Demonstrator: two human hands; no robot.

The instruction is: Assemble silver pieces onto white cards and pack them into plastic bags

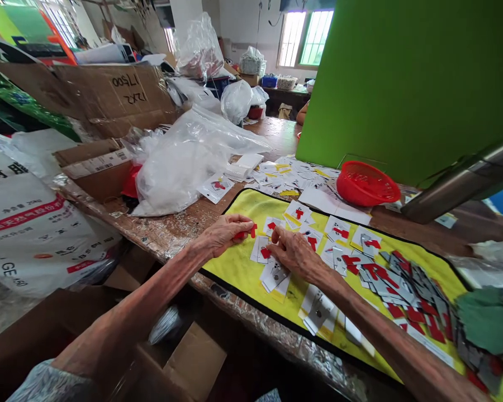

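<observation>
One cardboard box (121, 92) marked "17500" and "12X2" lies beyond one black-edged yellow mat (243, 209), with one red plastic basket (360, 192) past the mat's far edge. On the mat, the left hand (224, 235) pinches one red arrow piece (251, 230) between narrowed fingers; the right hand (293, 254) sets its close-drawn fingertips (272, 245) on one white card (257, 249), whether gripping it cannot be told.

Bare left forearm (146, 301) and right forearm (373, 318) reaching in from the lower corners, left hand (224, 235) pinched shut between thumb and fingers, right hand (292, 254) angled down, fingers loosely curled
</observation>
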